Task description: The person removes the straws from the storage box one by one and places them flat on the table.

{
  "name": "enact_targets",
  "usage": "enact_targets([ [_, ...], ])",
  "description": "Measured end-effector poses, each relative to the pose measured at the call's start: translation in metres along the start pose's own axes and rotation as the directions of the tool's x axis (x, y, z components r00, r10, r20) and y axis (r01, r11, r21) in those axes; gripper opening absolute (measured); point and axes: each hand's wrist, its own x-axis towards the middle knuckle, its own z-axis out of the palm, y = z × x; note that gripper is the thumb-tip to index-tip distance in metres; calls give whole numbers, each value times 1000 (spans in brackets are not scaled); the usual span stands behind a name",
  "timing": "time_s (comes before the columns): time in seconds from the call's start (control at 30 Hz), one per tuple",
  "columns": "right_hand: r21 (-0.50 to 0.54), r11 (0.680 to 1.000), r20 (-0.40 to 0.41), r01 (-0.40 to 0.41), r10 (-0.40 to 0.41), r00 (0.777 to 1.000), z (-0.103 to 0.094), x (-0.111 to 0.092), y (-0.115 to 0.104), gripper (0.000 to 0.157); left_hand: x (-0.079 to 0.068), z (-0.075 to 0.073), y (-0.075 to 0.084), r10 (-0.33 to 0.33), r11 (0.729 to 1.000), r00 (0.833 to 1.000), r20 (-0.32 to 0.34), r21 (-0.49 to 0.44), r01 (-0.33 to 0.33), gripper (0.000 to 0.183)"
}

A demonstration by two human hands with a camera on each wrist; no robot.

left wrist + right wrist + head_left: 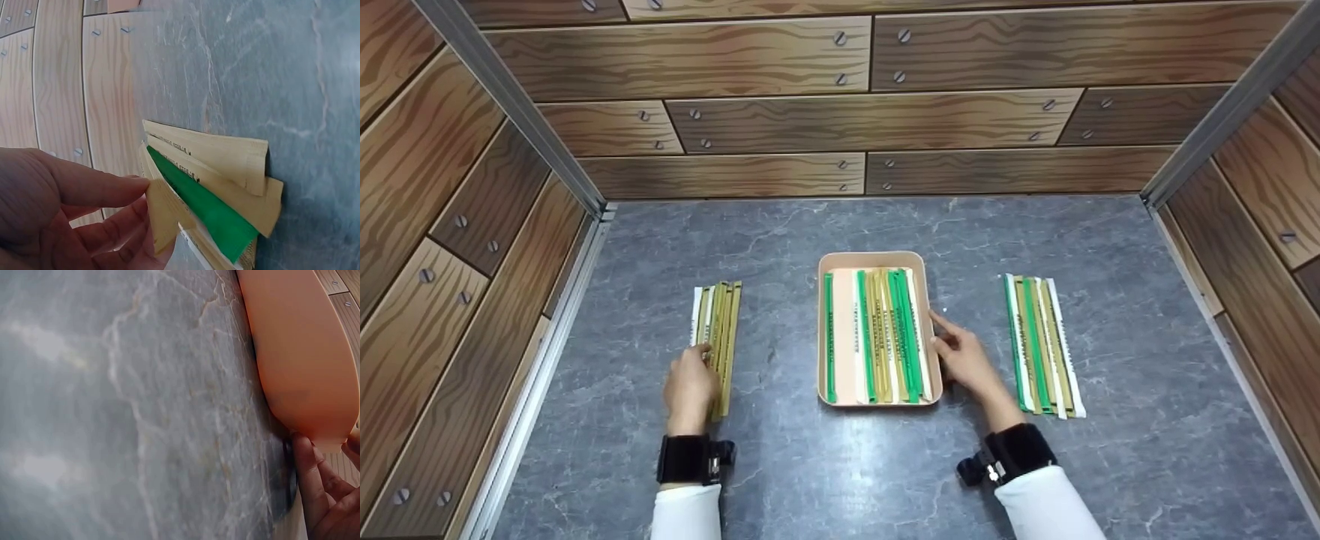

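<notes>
My left hand [691,384] is over the left bundle of long, thin paper-wrapped sticks [726,330]. Close up, thumb and fingers pinch a tan paper-wrapped stick [163,211] by its near end. Beside it, a green wrapped stick [205,205] and more tan ones fan out. In the middle of the tabletop is a peach tray [826,262] with green, tan and white wrapped sticks [885,337] lying lengthwise; one green stick [830,337] is apart along its left side. My right hand [969,364] holds the tray's right edge, fingertips at rim and base.
Another bundle of green, tan and white wrapped sticks [1042,345] lies on the grey marbled tabletop [780,465], right of my right hand. Wood-patterned panels [765,120] enclose the back and both sides, with metal strips [536,127] at the corners.
</notes>
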Motion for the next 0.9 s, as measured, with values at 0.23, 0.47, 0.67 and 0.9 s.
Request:
enact_targets([
  [0.23, 7, 1000, 1, 7, -7, 1000, 0, -1, 0, 49, 0, 2, -2, 10, 999, 998, -55, 36, -8, 44],
  [0.47, 16, 1000, 5, 2, -3, 1000, 0, -1, 1, 49, -3, 4, 1, 55, 996, 995, -80, 68, -50, 38],
  [0.67, 0, 1000, 1, -8, 8, 1000, 0, -1, 0, 49, -1, 16, 13, 195, 981, 978, -75, 7, -195, 34],
  [0.9, 47, 998, 15, -41, 41, 999, 0, -1, -1, 49, -2, 39, 40, 367, 925, 930, -19, -102, -367, 34],
])
